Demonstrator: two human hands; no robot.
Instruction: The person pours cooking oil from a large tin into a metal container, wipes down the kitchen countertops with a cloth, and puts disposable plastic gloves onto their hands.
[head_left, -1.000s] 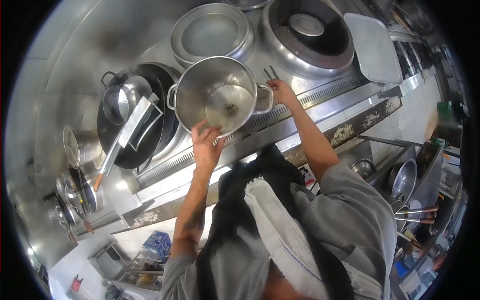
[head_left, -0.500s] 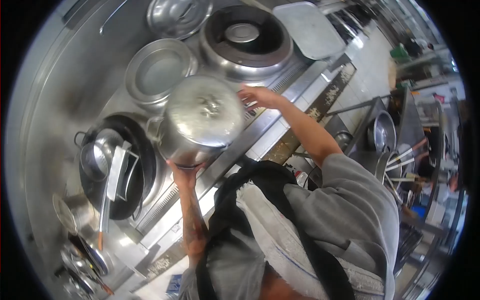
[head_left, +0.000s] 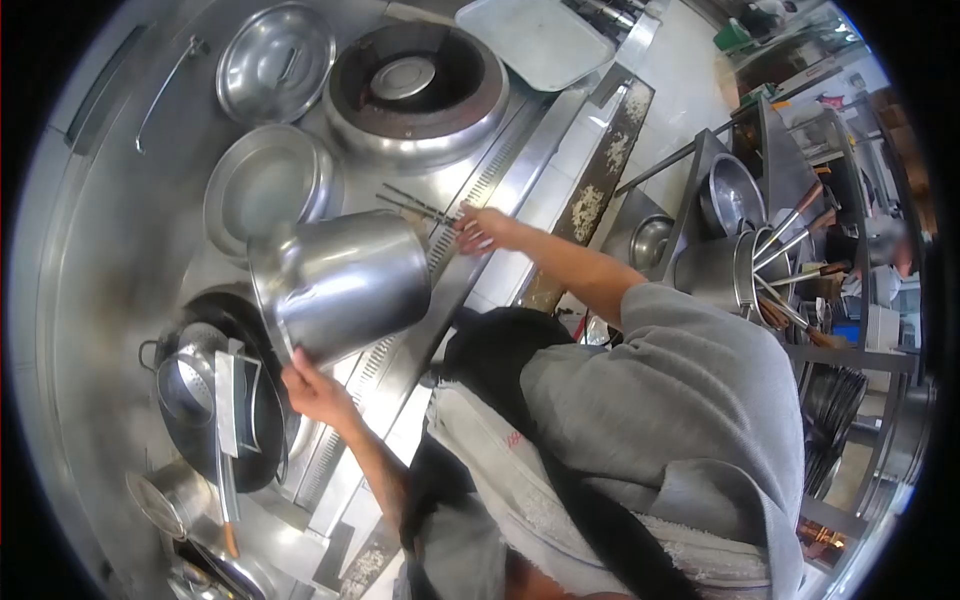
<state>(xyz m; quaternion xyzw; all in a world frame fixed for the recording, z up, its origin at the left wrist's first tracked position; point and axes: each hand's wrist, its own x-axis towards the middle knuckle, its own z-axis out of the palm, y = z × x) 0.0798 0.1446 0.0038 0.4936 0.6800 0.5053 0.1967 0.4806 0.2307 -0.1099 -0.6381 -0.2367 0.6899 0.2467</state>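
Note:
A large steel stockpot [head_left: 345, 285] is held tilted on its side over the stove, its rimmed end to the left. My left hand [head_left: 318, 392] grips the pot at its lower left rim. The inside of the pot is hidden from view. My right hand [head_left: 485, 230] is to the right of the pot, apart from it, with curled fingers around the end of thin dark rods [head_left: 415, 205]. These rods reach left over the stove top; their exact kind is unclear. Beyond the pot sits a round steel pan [head_left: 262, 190].
A black wok [head_left: 190, 430] holds a perforated ladle [head_left: 190, 380] at the left. Farther back are a wok burner [head_left: 415, 130], a steel lid [head_left: 277, 62] and a pale tray [head_left: 540, 40]. Behind my right arm, a pot [head_left: 712, 275] stands beside several long-handled utensils.
The stockpot has moved left and tipped, so its side now faces me instead of its round end. My left hand moved with it. My right hand shifted slightly left and down, away from the pot.

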